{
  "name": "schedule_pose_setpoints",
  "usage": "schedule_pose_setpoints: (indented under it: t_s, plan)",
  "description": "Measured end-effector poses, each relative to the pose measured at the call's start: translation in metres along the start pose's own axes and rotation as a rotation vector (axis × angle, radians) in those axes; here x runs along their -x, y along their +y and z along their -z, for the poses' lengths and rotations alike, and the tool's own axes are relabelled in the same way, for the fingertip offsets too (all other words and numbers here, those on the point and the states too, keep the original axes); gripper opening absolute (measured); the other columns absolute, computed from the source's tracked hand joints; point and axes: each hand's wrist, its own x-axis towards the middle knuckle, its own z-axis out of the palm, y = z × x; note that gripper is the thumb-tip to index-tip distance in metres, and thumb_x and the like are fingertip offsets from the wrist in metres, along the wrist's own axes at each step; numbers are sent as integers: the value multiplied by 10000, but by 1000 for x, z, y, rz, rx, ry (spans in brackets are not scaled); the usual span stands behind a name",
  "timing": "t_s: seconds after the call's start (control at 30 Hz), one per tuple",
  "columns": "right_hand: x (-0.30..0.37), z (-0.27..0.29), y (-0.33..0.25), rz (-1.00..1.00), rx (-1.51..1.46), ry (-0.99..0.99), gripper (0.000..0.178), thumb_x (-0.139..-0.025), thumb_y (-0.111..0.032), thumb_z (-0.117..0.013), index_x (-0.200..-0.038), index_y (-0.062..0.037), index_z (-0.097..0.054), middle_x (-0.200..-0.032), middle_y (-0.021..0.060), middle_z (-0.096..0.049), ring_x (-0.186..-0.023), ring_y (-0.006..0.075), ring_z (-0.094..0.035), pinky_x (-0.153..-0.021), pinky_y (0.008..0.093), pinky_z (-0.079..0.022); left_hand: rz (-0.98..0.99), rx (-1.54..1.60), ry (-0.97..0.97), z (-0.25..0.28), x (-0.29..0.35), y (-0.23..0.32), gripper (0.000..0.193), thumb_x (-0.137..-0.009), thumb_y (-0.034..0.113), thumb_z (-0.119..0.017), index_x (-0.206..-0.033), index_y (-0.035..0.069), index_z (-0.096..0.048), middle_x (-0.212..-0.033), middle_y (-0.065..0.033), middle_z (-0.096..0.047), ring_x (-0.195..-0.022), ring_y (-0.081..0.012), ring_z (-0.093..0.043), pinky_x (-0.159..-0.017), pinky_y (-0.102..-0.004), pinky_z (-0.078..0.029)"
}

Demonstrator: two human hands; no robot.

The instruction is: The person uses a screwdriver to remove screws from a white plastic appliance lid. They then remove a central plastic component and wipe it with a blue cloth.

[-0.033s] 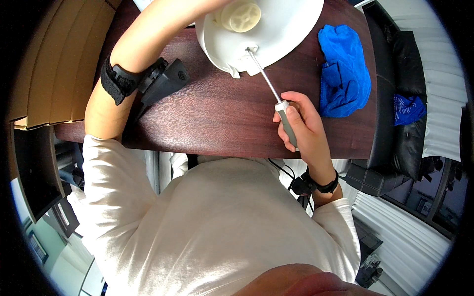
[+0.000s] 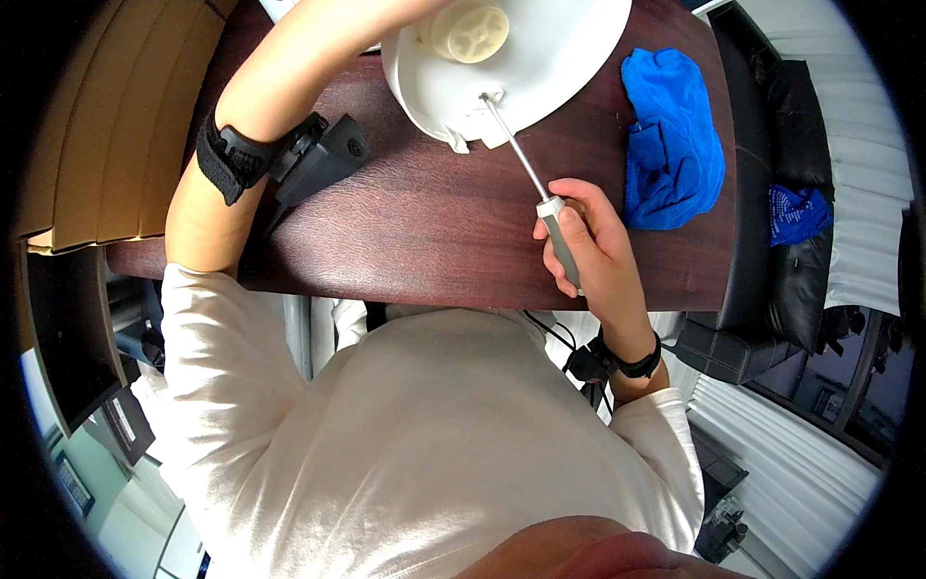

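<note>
My right hand (image 2: 590,236) is closed around the grey and white handle of a screwdriver (image 2: 519,151). Its metal shaft slants up and to the left, and the tip meets a small clip-like fitting near the edge of a white, curved plastic shell (image 2: 550,68). Inside the shell, a round, cream-coloured translucent part (image 2: 475,37) with spokes is visible. My left forearm (image 2: 289,82) reaches across the upper left toward the shell; the left hand itself lies past the top edge, so its grip is hidden.
The dark brown wooden table (image 2: 415,227) lies under the shell. A crumpled blue cloth (image 2: 672,145) rests at the right. Cardboard (image 2: 125,125) stands along the left side. Beyond the table's right edge is a black leather seat (image 2: 757,183) with a blue packet (image 2: 799,214) on it.
</note>
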Motion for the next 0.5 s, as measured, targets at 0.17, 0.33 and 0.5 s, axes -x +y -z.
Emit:
schedule_pose_setpoints:
  t_s: [0.17,0.33,0.5]
  plan:
    - [-1,-2,-1,48,71,18,275,-964,-93,-409,-1235,-44,-399,-860,70,-532,-512,44,-433,-385,174,-327,-165,-176,158,-21,20,8,266,-895,102,-435,-1093,-20,-566,-953,-116,-624,-916,-187,-577,-831,-297,-441]
    - [-4,0,7,196,344,112,302,-942,-58,-452,-1240,-31,-410,-852,77,-555,-545,71,-461,-453,203,-378,-166,-199,175,-22,21,10,266,-895,103,-435,-1093,-17,-567,-958,-118,-625,-921,-190,-578,-836,-301,-439]
    - [1,-5,-5,380,784,248,323,-879,-97,-569,-1181,-58,-462,-871,189,-630,-779,310,-644,-662,364,-493,-34,-159,134,-17,19,16,262,-900,113,-439,-1091,-12,-568,-960,-121,-624,-924,-192,-576,-837,-303,-439]
